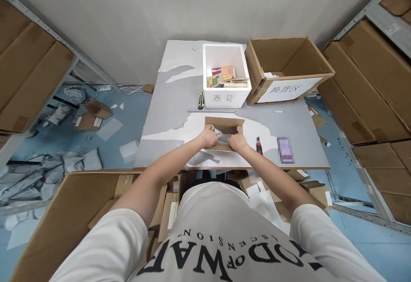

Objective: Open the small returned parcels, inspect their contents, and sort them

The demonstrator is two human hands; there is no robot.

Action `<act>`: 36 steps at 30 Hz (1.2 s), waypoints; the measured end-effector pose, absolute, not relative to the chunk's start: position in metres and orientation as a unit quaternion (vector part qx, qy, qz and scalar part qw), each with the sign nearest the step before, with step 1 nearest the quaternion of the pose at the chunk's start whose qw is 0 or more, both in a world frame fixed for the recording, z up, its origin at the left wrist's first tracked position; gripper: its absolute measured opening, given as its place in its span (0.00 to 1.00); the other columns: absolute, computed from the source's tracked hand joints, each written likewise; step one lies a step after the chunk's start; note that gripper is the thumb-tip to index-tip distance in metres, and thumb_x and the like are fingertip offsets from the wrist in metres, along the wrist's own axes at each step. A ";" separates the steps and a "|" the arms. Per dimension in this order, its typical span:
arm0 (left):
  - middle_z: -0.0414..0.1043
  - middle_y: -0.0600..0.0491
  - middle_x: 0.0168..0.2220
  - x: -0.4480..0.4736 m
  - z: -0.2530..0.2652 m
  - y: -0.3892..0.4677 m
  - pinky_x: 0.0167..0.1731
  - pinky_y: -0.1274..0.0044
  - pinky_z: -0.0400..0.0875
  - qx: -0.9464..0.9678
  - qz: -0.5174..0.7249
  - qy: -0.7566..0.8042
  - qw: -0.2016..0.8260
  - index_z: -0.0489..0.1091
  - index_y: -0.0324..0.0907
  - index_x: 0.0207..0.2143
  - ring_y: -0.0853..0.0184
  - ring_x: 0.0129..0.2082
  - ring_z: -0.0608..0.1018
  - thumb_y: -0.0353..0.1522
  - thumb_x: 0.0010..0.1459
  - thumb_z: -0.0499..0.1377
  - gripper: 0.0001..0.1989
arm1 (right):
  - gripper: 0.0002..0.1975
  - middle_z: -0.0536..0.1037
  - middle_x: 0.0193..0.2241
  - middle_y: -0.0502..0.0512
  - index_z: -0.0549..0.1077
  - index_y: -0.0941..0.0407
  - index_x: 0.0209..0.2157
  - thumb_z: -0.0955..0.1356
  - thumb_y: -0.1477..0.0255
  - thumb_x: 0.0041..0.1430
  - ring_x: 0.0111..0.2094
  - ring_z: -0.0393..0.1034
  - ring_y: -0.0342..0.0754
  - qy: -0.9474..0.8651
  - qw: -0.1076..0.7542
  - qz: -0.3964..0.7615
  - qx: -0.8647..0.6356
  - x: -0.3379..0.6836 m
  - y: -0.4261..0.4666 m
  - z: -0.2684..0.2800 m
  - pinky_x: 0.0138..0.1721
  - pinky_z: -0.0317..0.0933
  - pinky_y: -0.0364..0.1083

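A small open cardboard box [226,123] sits near the front edge of the table. My left hand [209,136] is closed on its left side, fingers curled over the wall. On the opposite side, my right hand [236,141] grips the right wall the same way. Between the hands, something clear or greyish, like plastic wrap [223,136], shows inside the box; its contents are otherwise hard to make out. A red and black utility knife [259,146] lies to the right of my right hand.
Behind the box stand a white foam box [226,98] holding booklets and a large labelled cardboard box [289,57]. A yellow and black cutter [201,100] lies beside the foam box. A purple, blurred-out item [285,150] is at right. A big carton [77,213] stands below left.
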State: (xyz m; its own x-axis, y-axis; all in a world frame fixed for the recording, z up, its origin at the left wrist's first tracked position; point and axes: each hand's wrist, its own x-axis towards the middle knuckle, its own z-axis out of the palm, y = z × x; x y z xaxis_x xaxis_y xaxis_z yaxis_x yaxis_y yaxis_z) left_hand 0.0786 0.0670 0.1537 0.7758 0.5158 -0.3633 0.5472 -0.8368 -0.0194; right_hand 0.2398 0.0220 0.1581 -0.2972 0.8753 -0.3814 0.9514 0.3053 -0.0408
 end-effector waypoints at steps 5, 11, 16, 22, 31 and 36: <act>0.77 0.38 0.38 0.064 0.164 0.047 0.60 0.53 0.39 0.914 -0.176 0.365 0.004 0.78 0.36 0.37 0.51 0.45 0.75 0.47 0.59 0.52 0.25 | 0.17 0.76 0.45 0.76 0.77 0.66 0.43 0.61 0.72 0.63 0.49 0.71 0.61 0.765 0.160 -0.070 0.620 0.260 -0.009 0.164 0.50 0.60 0.56; 0.47 0.33 0.66 0.047 0.151 0.019 0.61 0.51 0.32 0.858 -0.155 0.490 0.019 0.58 0.30 0.62 0.44 0.67 0.45 0.59 0.52 0.49 0.47 | 0.39 0.47 0.67 0.71 0.51 0.67 0.65 0.56 0.53 0.63 0.66 0.43 0.60 0.715 0.086 -0.051 0.692 0.280 -0.044 0.130 0.62 0.40 0.64; 0.33 0.36 0.69 0.035 0.127 0.011 0.61 0.51 0.32 0.810 -0.129 0.565 0.084 0.41 0.31 0.67 0.46 0.68 0.33 0.63 0.46 0.50 0.58 | 0.45 0.37 0.68 0.68 0.36 0.66 0.67 0.55 0.49 0.61 0.68 0.32 0.58 0.687 -0.010 -0.153 0.710 0.293 -0.054 0.093 0.63 0.42 0.61; 0.30 0.34 0.69 0.026 0.096 0.009 0.63 0.60 0.46 0.799 -0.038 0.568 0.192 0.29 0.29 0.67 0.53 0.69 0.40 0.61 0.42 0.56 0.65 | 0.49 0.29 0.68 0.69 0.25 0.64 0.66 0.58 0.51 0.61 0.69 0.27 0.55 0.686 -0.152 -0.242 0.669 0.302 -0.052 0.062 0.65 0.39 0.56; 0.31 0.36 0.69 0.024 0.096 0.007 0.63 0.53 0.37 0.794 -0.033 0.579 0.180 0.31 0.30 0.67 0.51 0.69 0.37 0.62 0.42 0.55 0.65 | 0.43 0.37 0.68 0.68 0.41 0.63 0.67 0.59 0.53 0.61 0.68 0.28 0.64 0.673 0.030 -0.136 0.727 0.288 -0.053 0.110 0.60 0.36 0.69; 0.29 0.36 0.69 0.026 0.108 0.008 0.60 0.47 0.33 0.799 -0.052 0.577 0.160 0.34 0.30 0.67 0.47 0.68 0.34 0.63 0.41 0.54 0.64 | 0.28 0.60 0.62 0.70 0.59 0.62 0.61 0.61 0.62 0.64 0.61 0.55 0.62 0.738 0.070 -0.126 0.659 0.248 -0.018 0.157 0.60 0.48 0.59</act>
State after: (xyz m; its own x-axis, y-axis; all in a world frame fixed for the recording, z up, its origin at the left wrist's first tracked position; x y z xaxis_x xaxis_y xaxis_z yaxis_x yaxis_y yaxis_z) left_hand 0.0260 0.0077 0.1084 0.3276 0.9061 -0.2675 0.9393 -0.2819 0.1956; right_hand 0.2484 -0.0179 0.1574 -0.1221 0.9553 -0.2693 0.9905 0.0998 -0.0950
